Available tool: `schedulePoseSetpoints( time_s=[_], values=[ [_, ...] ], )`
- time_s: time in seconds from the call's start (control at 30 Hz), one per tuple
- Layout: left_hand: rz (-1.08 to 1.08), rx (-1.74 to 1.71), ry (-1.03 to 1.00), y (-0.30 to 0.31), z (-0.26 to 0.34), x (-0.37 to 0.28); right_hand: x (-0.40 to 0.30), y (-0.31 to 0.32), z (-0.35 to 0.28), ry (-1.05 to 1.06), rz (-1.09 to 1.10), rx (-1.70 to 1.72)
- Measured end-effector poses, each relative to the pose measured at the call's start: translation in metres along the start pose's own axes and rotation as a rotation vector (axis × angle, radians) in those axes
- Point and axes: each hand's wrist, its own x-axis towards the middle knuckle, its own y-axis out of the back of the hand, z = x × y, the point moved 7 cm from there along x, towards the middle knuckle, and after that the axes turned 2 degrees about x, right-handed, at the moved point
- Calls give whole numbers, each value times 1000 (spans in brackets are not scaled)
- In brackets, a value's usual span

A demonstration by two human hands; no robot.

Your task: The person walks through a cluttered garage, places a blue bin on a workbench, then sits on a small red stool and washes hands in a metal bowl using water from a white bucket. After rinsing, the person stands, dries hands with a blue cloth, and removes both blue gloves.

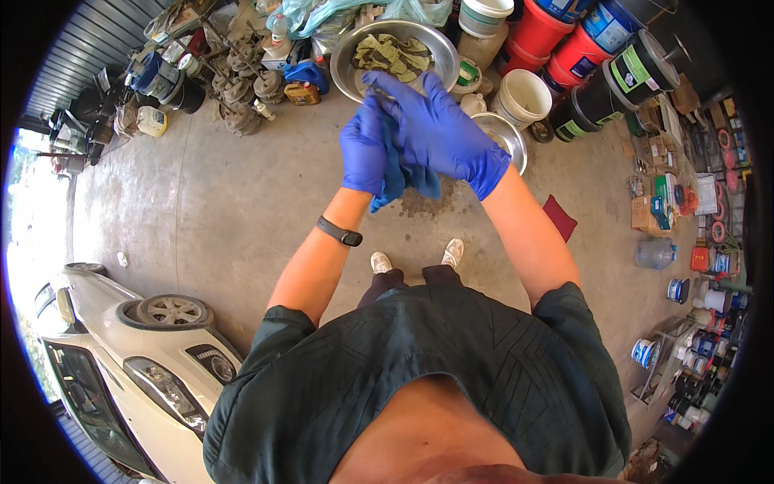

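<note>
Both hands wear blue disposable gloves and are raised together in front of me. My left hand (364, 145) is closed on a blue cloth (396, 172), which hangs down between the hands. My right hand (432, 130) lies against the cloth's upper part with its fingers extended towards the left hand; its palm side is hidden, so its hold cannot be told. Beyond the fingertips, a wide metal basin (444, 45) on the floor contains crumpled yellow-green and dark cloths (390, 55). A smaller metal bowl (519, 148) is partly covered by my right hand and wrist.
Paint-type buckets (635, 75), a white open bucket (523, 97) and dirty metal parts (239, 91) line the far side. A dark red cloth-like item (559, 218) lies on the floor at right. A light-coloured car (115, 387) stands lower left; a clear water jug (655, 253) is at right.
</note>
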Motion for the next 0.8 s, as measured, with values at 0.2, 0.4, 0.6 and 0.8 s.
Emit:
schedulePoseSetpoints(
  time_s=[0.2, 0.4, 0.6, 0.8],
  values=[
    [-577, -962, 335, -32, -32, 8, 11, 16, -14, 341, 72, 290],
    [-290, -491, 320, -35, -6, -16, -22, 31, -49, 773, 558, -1334],
    [-826, -722, 568, -51, 12, -28, -17, 61, -13, 603, 580, -1105],
    [-718, 330, 287, -27, 4, -18, -24, 57, -28, 463, 603, -682]
  ],
)
